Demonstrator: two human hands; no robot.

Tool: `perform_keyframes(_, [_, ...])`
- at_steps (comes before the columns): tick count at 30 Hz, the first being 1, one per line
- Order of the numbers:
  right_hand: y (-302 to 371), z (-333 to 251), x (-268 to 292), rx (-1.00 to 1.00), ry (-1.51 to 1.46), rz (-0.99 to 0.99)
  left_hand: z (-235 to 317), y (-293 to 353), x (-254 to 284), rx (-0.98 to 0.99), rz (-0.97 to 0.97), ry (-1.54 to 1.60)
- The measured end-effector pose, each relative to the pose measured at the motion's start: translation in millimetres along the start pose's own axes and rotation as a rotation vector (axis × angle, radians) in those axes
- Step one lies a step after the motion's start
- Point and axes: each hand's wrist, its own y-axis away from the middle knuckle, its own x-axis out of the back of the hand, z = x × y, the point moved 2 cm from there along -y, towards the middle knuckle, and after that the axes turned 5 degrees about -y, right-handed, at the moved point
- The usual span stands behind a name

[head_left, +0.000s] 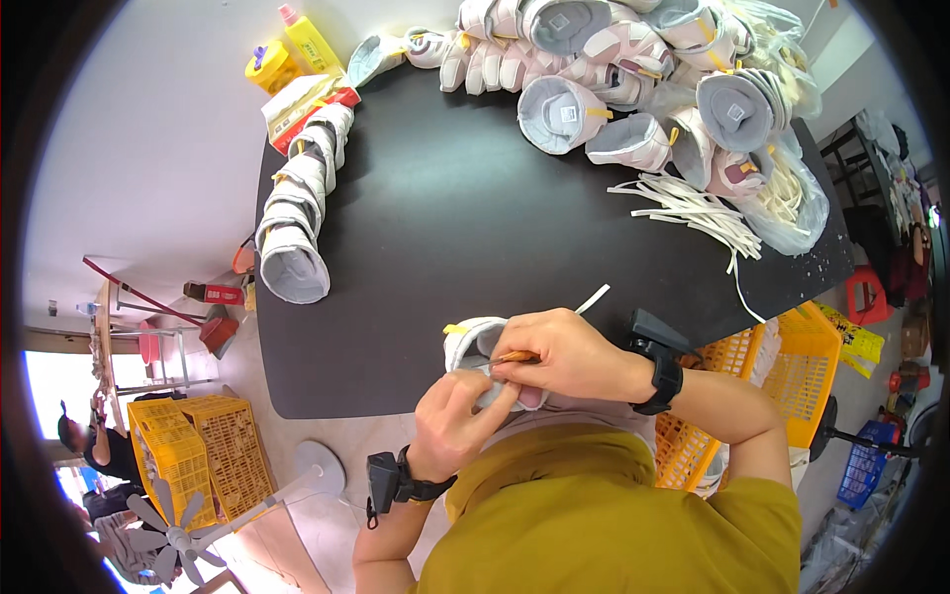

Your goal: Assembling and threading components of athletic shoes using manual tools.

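At the near edge of the black table, a white-and-pink shoe upper (463, 348) with a grey lining and a yellow tab lies under both hands. My left hand (453, 421) is closed on its near side, fingers pinching it. My right hand (566, 351) is closed around a small tool with a wooden handle (519, 356); the tool's tip is against the upper, too small to make out. A flat white lace end (594, 298) sticks out past my right hand. Fingers hide much of the upper's front.
Shoe uppers are stacked at the back right (559, 114) and in a row at left (295, 267). Loose white laces (698, 213) lie at right. A tissue pack (302, 107) and yellow bottle (311, 42) stand back left. Yellow crates (800, 371) flank the near right; a fan (178, 540) stands left.
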Motion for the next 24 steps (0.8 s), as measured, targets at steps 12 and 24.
perform_keyframes(12, [8.3, -9.2, 8.8, -0.075, -0.23, 0.251, 6.7, 4.0, -1.5, -0.006, -0.104, 0.026])
perform_keyframes(24, [13.5, 12.7, -5.2, 0.131, -0.176, 0.365, 9.2, -9.6, -1.6, 0.079, -0.062, 0.043])
